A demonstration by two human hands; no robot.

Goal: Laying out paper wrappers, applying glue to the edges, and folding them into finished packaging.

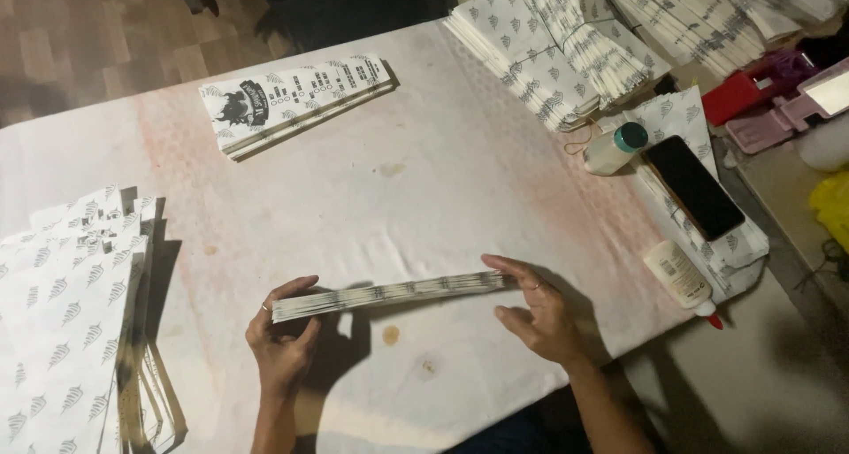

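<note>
- Head view: a desk covered with a pale, stained sheet fills most of the frame; brown wood-pattern floor shows at the upper left.
- A flat pile of printed paper bags lies at the upper centre-left of the desk, a fanned pile of leaf-patterned sheets sits at the lower left edge, and bundled bag stacks crowd the upper right.
- At the right edge lie a small bottle with a teal cap, a black phone resting on more patterned sheets, and a glue bottle with a red tip.
- A thin stack of paper bags stands on its long edge at the lower centre of the desk, between both hands.
- The left hand grasps the stack's left end, thumb over the top, fingers curled beneath.
- The right hand is released and flat, fingertips pressing the stack's right end, wrist angled toward the lower right.
</note>
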